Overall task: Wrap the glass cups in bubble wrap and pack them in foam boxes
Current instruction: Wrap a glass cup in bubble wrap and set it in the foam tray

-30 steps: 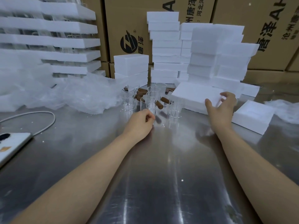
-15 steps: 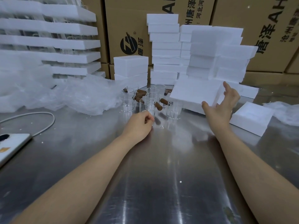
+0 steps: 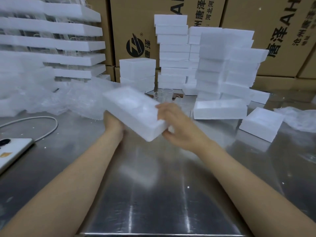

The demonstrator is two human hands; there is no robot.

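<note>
Half a second ago the right hand [image 3: 177, 127] was lifting a foam box [image 3: 135, 113] off the pile at 2 o'clock, and the left hand [image 3: 112, 124] sat curled by the cups [image 3: 165, 95]. Now the box has come across to the middle, held above the table [image 3: 153, 194], and the left hand has left the cups and gone to the box's far-left end. The box is blurred and tilted, its open side up, its long axis running from 10 o'clock down to 4 o'clock.

The right fingers [image 3: 164, 108] lie curled over the top rim at the near-right end, with the thumb pressed under the corner, so that hand grips the box. The left hand is under the other end with its heel against the side. Its fingers are hidden beneath the foam, and I cannot tell how far they are curled.

Both forearms reach in from 6 o'clock, converging on the box, wrists bent slightly back.

The cups stand at 12 o'clock just behind the box, partly hidden by it. Bubble wrap [image 3: 82, 101] is heaped at 10 o'clock. The foam stacks [image 3: 222, 65] rise at 1 o'clock, and 2 loose boxes lie at 3 o'clock.
</note>
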